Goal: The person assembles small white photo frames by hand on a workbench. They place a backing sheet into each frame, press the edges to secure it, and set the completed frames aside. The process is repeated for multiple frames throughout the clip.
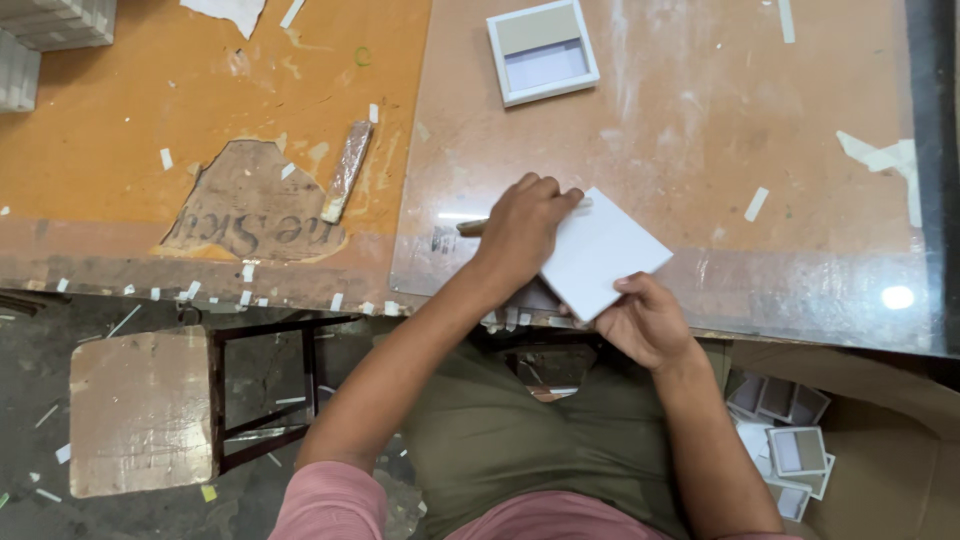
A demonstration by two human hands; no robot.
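Note:
My left hand (pixel 522 228) rests closed on the upper left edge of a white square card (pixel 603 250) that lies tilted near the worktable's front edge. A thin stick-like tool (pixel 472 227) with a brown handle pokes out from under this hand; its other end shows past the fingers. My right hand (pixel 645 318) pinches the card's lower corner between thumb and fingers. A finished white shallow box (pixel 542 50) with a beige and pale insert sits farther back on the table.
The worktable (pixel 720 130) carries a glossy sheet, an orange board (pixel 150 110) with a torn patch, and a wrapped stick (pixel 346 170). A carton (pixel 880 450) at lower right holds several white boxes. A stool (pixel 140 410) stands at lower left. Paper scraps lie around.

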